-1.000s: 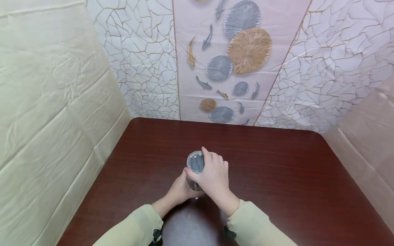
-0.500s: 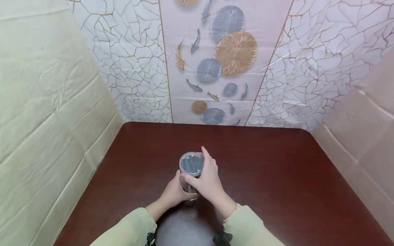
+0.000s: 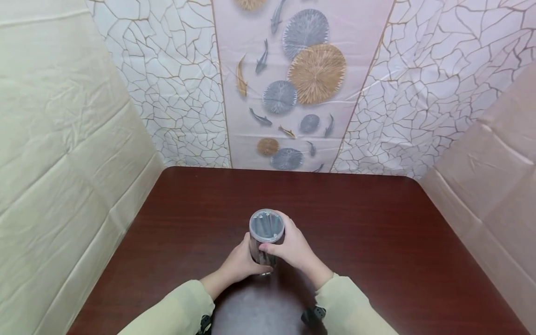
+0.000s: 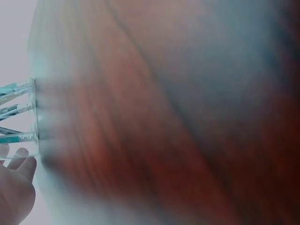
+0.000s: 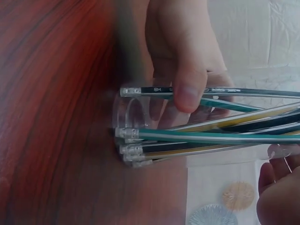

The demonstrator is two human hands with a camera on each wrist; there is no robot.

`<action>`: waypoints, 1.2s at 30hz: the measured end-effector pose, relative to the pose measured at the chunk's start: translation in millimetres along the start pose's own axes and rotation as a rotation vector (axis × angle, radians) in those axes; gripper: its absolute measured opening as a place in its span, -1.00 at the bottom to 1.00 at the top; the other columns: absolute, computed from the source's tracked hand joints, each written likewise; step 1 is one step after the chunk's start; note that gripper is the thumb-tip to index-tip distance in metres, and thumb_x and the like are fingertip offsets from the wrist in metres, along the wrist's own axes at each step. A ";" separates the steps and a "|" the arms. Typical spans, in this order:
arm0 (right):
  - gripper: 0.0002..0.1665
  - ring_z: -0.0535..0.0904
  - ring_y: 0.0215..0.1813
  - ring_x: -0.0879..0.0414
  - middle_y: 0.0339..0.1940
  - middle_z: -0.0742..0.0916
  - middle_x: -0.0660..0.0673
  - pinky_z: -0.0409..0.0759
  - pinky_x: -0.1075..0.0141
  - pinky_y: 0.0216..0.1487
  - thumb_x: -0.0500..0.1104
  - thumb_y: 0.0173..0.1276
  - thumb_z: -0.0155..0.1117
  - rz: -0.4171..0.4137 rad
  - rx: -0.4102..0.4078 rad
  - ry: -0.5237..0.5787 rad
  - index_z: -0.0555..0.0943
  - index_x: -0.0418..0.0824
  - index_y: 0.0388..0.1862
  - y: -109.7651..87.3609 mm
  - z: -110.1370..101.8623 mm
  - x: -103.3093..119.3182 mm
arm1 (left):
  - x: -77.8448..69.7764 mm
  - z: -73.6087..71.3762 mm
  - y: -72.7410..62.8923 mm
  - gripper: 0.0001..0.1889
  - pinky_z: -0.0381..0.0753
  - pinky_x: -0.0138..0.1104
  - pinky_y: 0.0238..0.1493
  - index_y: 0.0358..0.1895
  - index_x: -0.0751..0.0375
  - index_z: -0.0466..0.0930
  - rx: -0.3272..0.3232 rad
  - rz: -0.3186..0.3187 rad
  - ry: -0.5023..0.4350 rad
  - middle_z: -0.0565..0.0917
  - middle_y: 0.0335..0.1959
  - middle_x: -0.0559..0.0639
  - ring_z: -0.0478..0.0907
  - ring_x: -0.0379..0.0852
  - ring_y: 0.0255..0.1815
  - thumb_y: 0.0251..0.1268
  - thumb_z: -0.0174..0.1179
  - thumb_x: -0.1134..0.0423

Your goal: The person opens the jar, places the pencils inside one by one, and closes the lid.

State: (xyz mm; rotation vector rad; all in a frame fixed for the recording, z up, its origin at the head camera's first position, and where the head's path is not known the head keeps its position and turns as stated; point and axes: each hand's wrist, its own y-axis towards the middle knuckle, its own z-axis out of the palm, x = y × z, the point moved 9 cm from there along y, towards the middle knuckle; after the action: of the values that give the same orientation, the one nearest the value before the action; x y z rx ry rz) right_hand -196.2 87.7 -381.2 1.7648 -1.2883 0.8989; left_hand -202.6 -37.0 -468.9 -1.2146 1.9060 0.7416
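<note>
A clear round jar (image 3: 254, 247) stands upright on the table, with its transparent lid (image 3: 266, 225) on top. Several pencils (image 5: 220, 137) in black, green and yellow are inside, their eraser ends at the jar's base. My left hand (image 3: 240, 264) grips the lower part of the jar, its thumb across the near side; the right wrist view shows that thumb pressed along the wall. Just under the lid's rim, my right hand (image 3: 294, 245) holds the upper right side, thumb in front. Its far fingers are hidden behind the jar.
The dark red wooden table (image 3: 377, 242) extends around the jar on all sides. A patterned cloth (image 3: 188, 83) hangs behind its far edge. Beige cloth (image 3: 63, 139) walls in the left side, and a similar one (image 3: 494, 163) the right.
My right hand has slid from over the lid's right side down to just below its rim, so the whole lid shows. The left hand keeps its grip. The head view has shifted slightly.
</note>
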 end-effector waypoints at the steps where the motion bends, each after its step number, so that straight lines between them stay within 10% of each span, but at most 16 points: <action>1: 0.04 0.39 0.18 0.07 0.22 0.46 -0.07 0.34 0.03 0.15 -0.04 -0.10 0.58 0.000 0.002 -0.006 0.26 -0.08 0.36 -0.7 0.3 -0.3 | 0.3 0.3 -0.2 -0.01 0.48 -0.19 -0.03 0.24 0.15 0.15 0.003 0.001 0.000 0.49 0.08 0.00 0.48 -0.14 0.00 -0.31 0.51 -0.09; 24: 0.05 0.32 0.29 -0.03 0.24 0.50 -0.10 0.17 -0.14 0.22 0.15 -0.08 0.51 -0.214 0.095 -0.279 0.24 -0.12 0.35 -18.2 5.6 -28.1 | -15.0 12.0 4.0 -0.06 0.42 -0.27 0.09 0.18 0.13 0.19 0.111 0.150 0.008 0.48 0.06 -0.03 0.44 -0.18 0.06 -0.31 0.54 -0.06; 36: 0.12 0.14 0.41 -0.08 0.37 0.35 -0.22 -0.04 -0.26 0.28 0.31 -0.07 0.42 -0.176 0.138 -0.450 0.22 -0.18 0.37 -31.1 -5.3 -48.0 | -37.0 22.4 10.8 -0.11 0.40 -0.24 0.12 0.19 0.10 0.27 0.152 0.367 0.346 0.49 0.05 -0.11 0.43 -0.18 0.07 -0.23 0.42 -0.24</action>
State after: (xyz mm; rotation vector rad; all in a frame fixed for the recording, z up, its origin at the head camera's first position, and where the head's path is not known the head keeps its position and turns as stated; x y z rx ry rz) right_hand -178.4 119.4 -425.7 2.2392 -1.3388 0.5160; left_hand -196.1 2.7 -449.9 -0.9545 2.4654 0.5826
